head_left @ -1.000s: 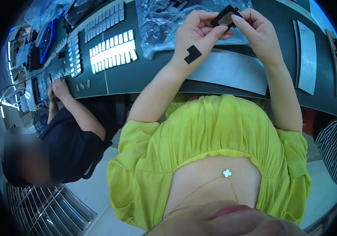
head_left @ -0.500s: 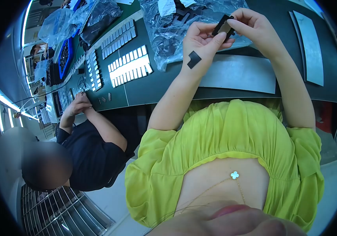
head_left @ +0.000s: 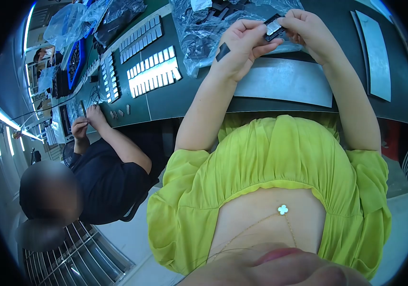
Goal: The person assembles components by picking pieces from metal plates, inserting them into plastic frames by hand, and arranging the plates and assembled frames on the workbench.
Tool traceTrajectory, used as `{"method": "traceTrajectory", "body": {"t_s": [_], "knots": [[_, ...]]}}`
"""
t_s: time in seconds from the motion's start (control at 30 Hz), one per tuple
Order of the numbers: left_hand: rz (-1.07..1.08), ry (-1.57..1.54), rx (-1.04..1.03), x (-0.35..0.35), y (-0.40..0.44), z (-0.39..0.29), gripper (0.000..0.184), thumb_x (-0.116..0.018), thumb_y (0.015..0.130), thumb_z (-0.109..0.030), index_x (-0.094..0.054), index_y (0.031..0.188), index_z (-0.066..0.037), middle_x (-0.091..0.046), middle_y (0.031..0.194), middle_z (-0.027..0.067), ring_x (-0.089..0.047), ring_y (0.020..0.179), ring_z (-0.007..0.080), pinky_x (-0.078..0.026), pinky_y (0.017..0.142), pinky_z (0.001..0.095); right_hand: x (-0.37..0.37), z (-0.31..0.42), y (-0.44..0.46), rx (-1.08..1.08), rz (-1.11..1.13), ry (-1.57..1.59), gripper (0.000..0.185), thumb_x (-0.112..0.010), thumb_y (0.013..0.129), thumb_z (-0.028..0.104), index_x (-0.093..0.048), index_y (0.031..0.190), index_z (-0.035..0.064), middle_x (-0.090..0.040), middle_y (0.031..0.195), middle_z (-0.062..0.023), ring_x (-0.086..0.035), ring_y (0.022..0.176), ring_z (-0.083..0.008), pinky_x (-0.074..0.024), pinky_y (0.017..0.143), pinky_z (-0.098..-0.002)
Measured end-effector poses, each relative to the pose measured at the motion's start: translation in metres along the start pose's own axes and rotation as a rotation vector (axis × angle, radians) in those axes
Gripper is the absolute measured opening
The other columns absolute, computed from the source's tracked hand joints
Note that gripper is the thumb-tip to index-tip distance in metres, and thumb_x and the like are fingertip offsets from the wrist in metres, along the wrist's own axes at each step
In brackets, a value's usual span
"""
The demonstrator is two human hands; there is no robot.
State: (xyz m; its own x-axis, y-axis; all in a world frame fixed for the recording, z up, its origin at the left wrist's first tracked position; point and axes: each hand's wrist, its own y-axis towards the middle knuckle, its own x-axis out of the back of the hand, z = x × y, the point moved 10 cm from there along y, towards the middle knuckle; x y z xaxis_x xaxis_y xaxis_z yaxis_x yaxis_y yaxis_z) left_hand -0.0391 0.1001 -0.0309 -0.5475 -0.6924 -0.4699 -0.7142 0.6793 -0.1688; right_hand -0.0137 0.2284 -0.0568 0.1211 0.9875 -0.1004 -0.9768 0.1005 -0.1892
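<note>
Between my two hands is a small black plastic frame (head_left: 274, 29) with a pale, shiny face inside it. My left hand (head_left: 247, 40) grips its left end between thumb and fingers; a black patch (head_left: 223, 52) sticks to the back of that hand near the wrist. At the other end, my right hand (head_left: 304, 28) pinches the part's edge with thumb and forefinger. Under and behind the hands lies a clear plastic bag (head_left: 192, 47) with black parts (head_left: 223, 9) on it. A flat metal plate (head_left: 282, 83) lies on the table below my wrists.
More metal plates (head_left: 374, 57) lie at the right. Left of the bag, trays of small white-faced pieces (head_left: 154, 71) stand in rows on the green table (head_left: 166, 102). A co-worker (head_left: 113, 181) sits at the left, hands (head_left: 89, 121) over the table edge near a few small pieces. Behind is a blue bin (head_left: 75, 64).
The black frame has turned so its pale inner face shows more. My left hand has rotated a little. The co-worker's hands have moved apart and now handle something small.
</note>
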Motion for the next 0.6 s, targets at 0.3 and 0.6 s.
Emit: {"method": "traceTrajectory", "body": {"t_s": [0.3,0.6], "knots": [[0.016,0.172,0.026,-0.009,-0.005,-0.003,0.031,-0.052,0.09,-0.016,-0.044,0.112,0.004,-0.06,0.095,0.0181,-0.064,0.082,0.0249,-0.054,0.07,0.0305,0.026,0.083,-0.042,0.361,-0.089,-0.267,0.019,-0.061,0.082,0.011,-0.06,0.1,0.0051,-0.056,0.079,0.0038,-0.05,0.073,-0.0035,-0.0391,0.066,-0.0183],[-0.026,0.116,-0.065,-0.002,-0.003,-0.015,0.022,-0.05,0.091,-0.014,-0.048,0.107,0.001,-0.059,0.094,0.0134,-0.063,0.083,0.0227,-0.054,0.073,0.0306,0.317,0.034,-0.069,0.243,-0.749,-0.496,0.022,-0.062,0.082,0.016,-0.063,0.103,0.008,-0.059,0.081,0.0018,-0.052,0.074,-0.006,-0.0396,0.069,-0.0194]]}}
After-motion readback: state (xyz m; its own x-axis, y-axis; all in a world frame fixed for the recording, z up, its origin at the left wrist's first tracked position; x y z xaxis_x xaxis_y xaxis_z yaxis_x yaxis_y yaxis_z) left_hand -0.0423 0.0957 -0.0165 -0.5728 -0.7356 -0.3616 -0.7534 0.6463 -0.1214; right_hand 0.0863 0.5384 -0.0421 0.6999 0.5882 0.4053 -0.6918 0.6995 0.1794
